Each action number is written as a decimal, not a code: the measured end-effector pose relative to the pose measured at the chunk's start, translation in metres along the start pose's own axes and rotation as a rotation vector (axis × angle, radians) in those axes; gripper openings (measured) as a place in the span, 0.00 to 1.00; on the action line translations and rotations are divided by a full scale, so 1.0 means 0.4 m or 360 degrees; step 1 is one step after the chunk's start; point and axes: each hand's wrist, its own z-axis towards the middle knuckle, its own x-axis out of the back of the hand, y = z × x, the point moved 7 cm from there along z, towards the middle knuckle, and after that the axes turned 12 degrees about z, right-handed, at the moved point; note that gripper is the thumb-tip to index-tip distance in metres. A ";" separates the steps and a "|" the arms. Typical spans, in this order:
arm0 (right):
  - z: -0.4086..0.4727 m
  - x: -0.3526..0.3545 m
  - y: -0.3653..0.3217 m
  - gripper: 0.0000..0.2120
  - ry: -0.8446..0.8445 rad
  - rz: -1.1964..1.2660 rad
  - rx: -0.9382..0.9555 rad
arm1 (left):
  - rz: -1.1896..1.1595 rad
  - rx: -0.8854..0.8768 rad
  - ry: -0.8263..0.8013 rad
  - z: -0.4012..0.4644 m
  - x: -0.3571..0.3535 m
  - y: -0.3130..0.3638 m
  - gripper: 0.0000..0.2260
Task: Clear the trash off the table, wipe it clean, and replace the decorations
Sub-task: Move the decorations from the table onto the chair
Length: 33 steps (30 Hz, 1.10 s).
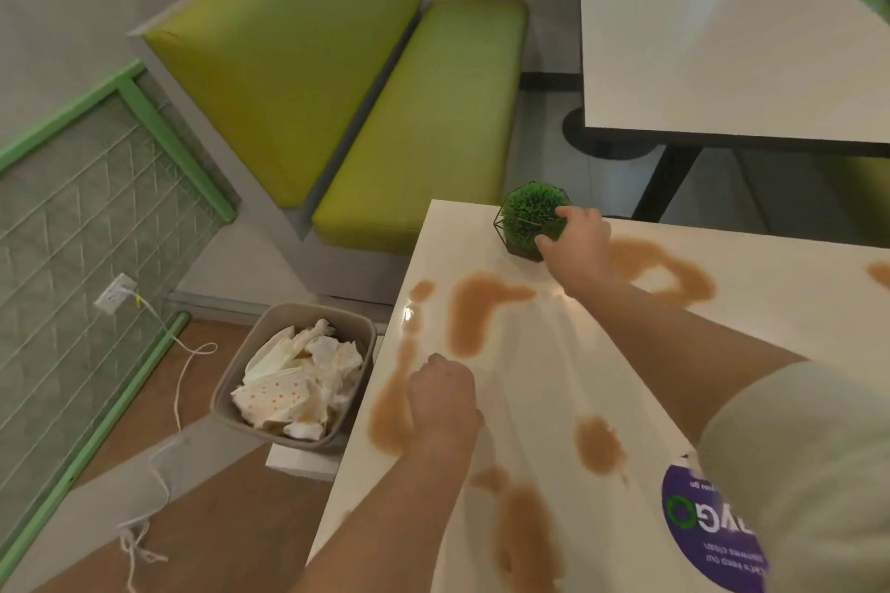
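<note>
A purple round sticker (713, 527) is being shown at the frame's lower right, stuck on the white table (539, 400) and partly hidden by a pale sleeve (809, 472). Brown spill patches (481, 308) are being seen across the tabletop, from bottom centre up to the right edge. At lower centre, the left hand (443, 400) is being held over the table's left edge w/ fingers curled under into a loose fist; nothing is being seen in it (palm side is hidden). Just left of the table, on the floor, a grey bin (298, 376) is being shown packed w/ crumpled paper napkins & a dotted paper item (277, 397). A white cord (163, 462) is being seen trailing over the wood floor at lower left, up to a wall outlet (114, 293). Further up, at frame centre, the right hand (578, 241) is being stretched to the table's far corner, its fingers & thumb being wrapped round the right side of a small green plant ball (532, 212) in a dark wire frame, which is being seen resting on the table near that corner. Beyond, a green bench seat (424, 120) w/ backrest is being shown at upper centre-left, and a second white table (722, 39) at upper right.
</note>
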 end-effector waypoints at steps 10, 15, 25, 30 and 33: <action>0.110 -0.082 0.013 0.20 -0.0223 0.0045 -0.0157 | -0.0012 -0.0068 -0.0013 0.008 0.000 0.005 0.10; 0.101 -0.054 0.002 0.11 -0.0134 0.0104 -0.0206 | -0.0054 -0.0071 0.0015 0.010 -0.010 0.000 0.11; -0.082 0.101 0.016 0.14 0.0150 0.0632 -0.0241 | 0.0079 -0.0204 -0.0059 -0.015 0.006 0.000 0.20; -0.204 0.215 0.069 0.15 0.0099 0.0604 -0.0244 | -0.0129 -0.0259 -0.0493 -0.047 0.019 -0.006 0.23; -0.254 0.279 0.088 0.16 0.0093 0.0565 -0.0193 | -0.0203 -0.0258 -0.0363 -0.080 0.068 0.012 0.17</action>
